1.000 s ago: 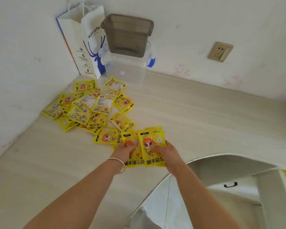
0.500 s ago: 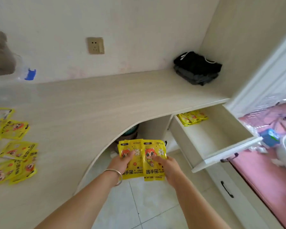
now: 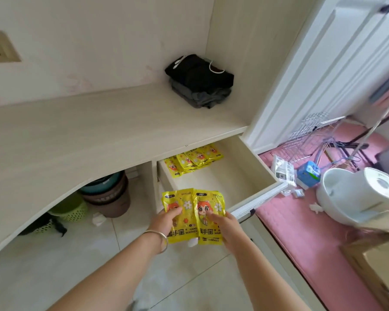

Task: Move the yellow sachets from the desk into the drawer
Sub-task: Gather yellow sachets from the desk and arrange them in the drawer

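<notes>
Yellow sachets [image 3: 194, 215] held in both hands, in the air just short of the open drawer [image 3: 225, 178].
Left hand [image 3: 166, 221] pinches the left sachet, thumb on its face; silver bracelet [image 3: 158, 237] on that wrist. Right hand [image 3: 225, 227] grips the right sachet the same way, the two packs side by side and overlapping at the middle. Both are over the tiled floor [image 3: 189, 277], in front of the drawer's left front corner. Drawer pulled out under the desk [image 3: 88, 131]; more yellow sachets [image 3: 192, 160] are stacked at its back. Bins [image 3: 106, 194] stand under the desk. Folded dark clothes [image 3: 200, 80] sit on the desk's far corner.
</notes>
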